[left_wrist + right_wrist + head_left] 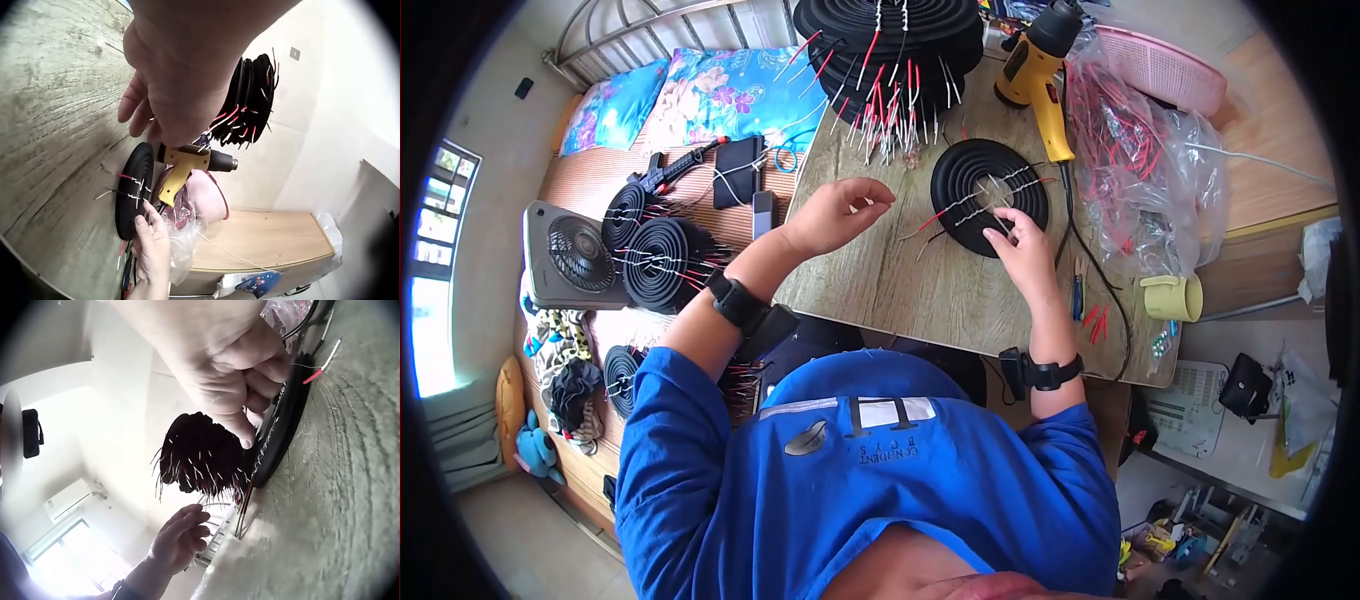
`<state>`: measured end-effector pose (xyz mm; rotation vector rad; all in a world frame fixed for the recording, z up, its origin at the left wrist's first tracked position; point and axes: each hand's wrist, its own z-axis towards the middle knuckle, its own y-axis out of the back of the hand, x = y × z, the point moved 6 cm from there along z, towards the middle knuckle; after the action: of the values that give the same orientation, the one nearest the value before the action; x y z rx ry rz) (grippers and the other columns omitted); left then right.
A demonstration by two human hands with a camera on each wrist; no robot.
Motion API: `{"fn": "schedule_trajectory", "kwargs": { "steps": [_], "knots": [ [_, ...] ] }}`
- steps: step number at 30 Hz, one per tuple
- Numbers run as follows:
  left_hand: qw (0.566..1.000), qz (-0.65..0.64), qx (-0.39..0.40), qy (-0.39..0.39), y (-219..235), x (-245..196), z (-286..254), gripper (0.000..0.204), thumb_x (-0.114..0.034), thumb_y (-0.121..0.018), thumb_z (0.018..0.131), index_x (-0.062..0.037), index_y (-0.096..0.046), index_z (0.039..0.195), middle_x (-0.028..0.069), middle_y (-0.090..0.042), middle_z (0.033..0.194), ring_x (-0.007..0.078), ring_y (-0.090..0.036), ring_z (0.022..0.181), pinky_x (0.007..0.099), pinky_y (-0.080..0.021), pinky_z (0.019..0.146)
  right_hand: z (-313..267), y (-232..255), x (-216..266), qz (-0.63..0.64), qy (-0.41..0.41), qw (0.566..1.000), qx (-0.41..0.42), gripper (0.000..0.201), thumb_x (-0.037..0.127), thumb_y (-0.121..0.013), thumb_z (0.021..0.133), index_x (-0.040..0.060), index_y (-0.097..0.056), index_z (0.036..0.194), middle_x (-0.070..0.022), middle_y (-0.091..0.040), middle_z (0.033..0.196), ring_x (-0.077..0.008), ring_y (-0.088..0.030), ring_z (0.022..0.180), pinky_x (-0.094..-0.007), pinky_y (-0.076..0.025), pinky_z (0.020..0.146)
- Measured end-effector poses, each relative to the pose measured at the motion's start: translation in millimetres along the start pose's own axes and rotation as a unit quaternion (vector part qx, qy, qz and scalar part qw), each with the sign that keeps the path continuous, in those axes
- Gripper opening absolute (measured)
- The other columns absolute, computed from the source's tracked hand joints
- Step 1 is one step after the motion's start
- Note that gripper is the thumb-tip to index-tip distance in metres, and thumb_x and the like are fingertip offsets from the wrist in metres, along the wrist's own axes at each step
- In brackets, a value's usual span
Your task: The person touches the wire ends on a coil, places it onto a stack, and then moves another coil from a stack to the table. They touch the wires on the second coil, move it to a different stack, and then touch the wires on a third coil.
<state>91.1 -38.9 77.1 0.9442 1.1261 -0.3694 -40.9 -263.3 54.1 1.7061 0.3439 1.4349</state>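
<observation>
Head view: on a wood-grain desk (pixel 850 285) lies a flat, round coil of black cable (pixel 953 182), crossed by silvery twisted wires (pixel 1022 187) with red and black tails. The right hand (pixel 1026 250) touches the coil's near right side, fingertips reaching toward its centre. The left hand (pixel 830 216) hovers to the left, loosely curled and holding nothing. A yellow-and-black heat gun (pixel 1032 85) lies beyond the coil, to the right.

Left wrist view: the right thumb and forefinger meet the coil beside one twist (whether they pinch wire, I cannot tell). Steadying the rim with the free left hand would probably keep the coil from turning.

Right wrist view: the right fingers bend over the coil's edge, and its wire tails poke out sideways. Light, even fingertip pressure seems best, keeping the rings flat and the twists tight.
</observation>
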Motion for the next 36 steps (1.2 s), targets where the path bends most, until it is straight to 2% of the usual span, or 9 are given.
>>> {"fn": "schedule_trajectory", "kwargs": {
  "steps": [2,6,8,10,12,16,20,25,36],
  "knots": [
    [0.993,-0.076,-0.002,0.091,-6,15,0,0.014,-0.009,-0.055,0.083,-0.0021,-0.059,0.095,0.0031,-0.061,0.083,0.0076,-0.057,0.072,0.0206,-0.046,0.057,1,-3,0,-0.003,0.012,1.0,-0.009,0.041,0.024,-0.069,0.073,0.005,-0.056,0.107,-0.0043,-0.053,0.062,-0.0128,-0.049,0.055,-0.0274,-0.041,0.053],
    [0.982,-0.125,-0.125,0.065,26,36,9,0.015,-0.012,-0.054,0.084,-0.0047,-0.06,0.096,0.0007,-0.061,0.083,0.0061,-0.056,0.068,0.0195,-0.043,0.053,2,-9,0,-0.02,0.04,0.999,-0.029,0.046,0.021,-0.072,0.069,0.0055,-0.054,0.109,-0.0008,-0.043,0.054,-0.0091,-0.04,0.049,-0.0254,-0.036,0.047],
    [0.964,-0.127,-0.188,0.142,66,47,10,0.018,-0.019,-0.055,0.085,-0.0076,-0.06,0.098,0.0,-0.061,0.083,0.005,-0.053,0.064,0.0178,-0.039,0.051,2,-8,1,-0.041,0.047,0.997,-0.034,0.05,0.022,-0.073,0.068,0.006,-0.053,0.112,-0.0017,-0.043,0.054,-0.0101,-0.041,0.049,-0.0256,-0.036,0.047],
    [0.928,-0.168,-0.305,0.134,115,51,18,0.018,-0.016,-0.055,0.084,-0.0035,-0.06,0.095,0.0021,-0.062,0.086,0.0089,-0.057,0.071,0.0226,-0.045,0.056,1,-6,6,-0.035,0.046,0.998,-0.028,0.05,0.022,-0.073,0.068,0.0061,-0.054,0.112,-0.0017,-0.043,0.054,-0.0102,-0.041,0.049,-0.0257,-0.036,0.047],
    [0.933,-0.091,-0.334,0.102,162,42,33,0.029,-0.032,-0.058,0.082,-0.0094,-0.061,0.099,-0.0022,-0.061,0.085,0.0053,-0.051,0.068,0.0196,-0.038,0.051,-1,-6,8,-0.028,0.03,0.999,-0.012,0.05,0.023,-0.073,0.068,0.0065,-0.054,0.112,-0.0017,-0.044,0.054,-0.0104,-0.042,0.049,-0.0258,-0.037,0.048],
    [0.937,-0.061,-0.336,0.073,212,-2,77,0.034,-0.034,-0.059,0.081,-0.0101,-0.06,0.105,-0.0008,-0.061,0.089,0.007,-0.052,0.076,0.022,-0.041,0.064,-1,-7,5,-0.038,0.024,0.999,0.002,0.051,0.028,-0.07,0.069,0.0079,-0.053,0.112,-0.0066,-0.053,0.061,-0.0198,-0.053,0.056,-0.0313,-0.043,0.053],
    [0.948,0.008,-0.317,0.043,229,-13,128,0.034,-0.034,-0.062,0.079,-0.0093,-0.063,0.102,0.0006,-0.062,0.088,0.0089,-0.055,0.079,0.0234,-0.044,0.069,-1,-8,4,-0.015,0.061,0.998,-0.026,0.048,0.022,-0.072,0.068,0.0071,-0.056,0.11,-0.0033,-0.047,0.055,-0.0125,-0.045,0.049,-0.0266,-0.038,0.049],
    [0.961,-0.001,-0.274,0.032,222,-15,165,0.033,-0.033,-0.066,0.076,-0.0087,-0.065,0.099,0.0023,-0.063,0.088,0.0095,-0.057,0.08,0.0233,-0.045,0.073,-1,-5,5,-0.008,0.057,0.998,-0.012,0.047,0.023,-0.071,0.069,0.0071,-0.055,0.11,-0.0042,-0.048,0.055,-0.014,-0.046,0.049,-0.0272,-0.039,0.049],
    [0.956,0.019,-0.275,0.101,227,10,197,0.036,-0.037,-0.069,0.071,-0.0099,-0.066,0.095,0.0019,-0.064,0.082,0.0097,-0.058,0.072,0.0234,-0.046,0.065,1,-5,5,0.003,0.033,0.999,0.005,0.044,0.022,-0.069,0.07,0.0077,-0.056,0.11,-0.0039,-0.048,0.055,-0.0131,-0.047,0.049,-0.0268,-0.039,0.049]
  ]
}}
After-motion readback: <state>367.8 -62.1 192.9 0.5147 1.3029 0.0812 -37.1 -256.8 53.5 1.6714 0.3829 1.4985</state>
